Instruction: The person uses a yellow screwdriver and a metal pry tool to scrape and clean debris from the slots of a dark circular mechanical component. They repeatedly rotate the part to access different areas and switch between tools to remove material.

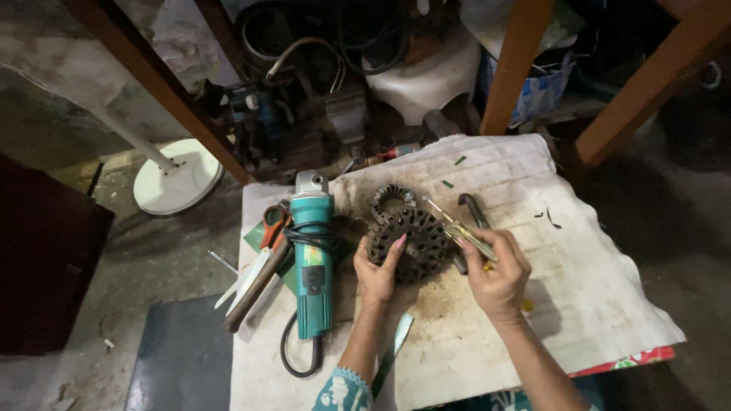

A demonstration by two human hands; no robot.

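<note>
The left hand [375, 275] pinches the near rim of the dark toothed stator [411, 243]; the right hand [499, 278] is clamped on a thin screwdriver [454, 226] angled over it. The tip could skid off the slots toward the left thumb. The teal angle grinder [313, 255] and scissors [259, 259] crowd the left side

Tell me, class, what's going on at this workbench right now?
A person is working on a dark, round slotted metal core on a cloth-covered table. The left hand steadies the core by its edge, while the right hand holds a thin screwdriver-like tool with its tip over the core. A second, smaller slotted ring lies just behind. A teal angle grinder rests to the left, untouched.
</note>
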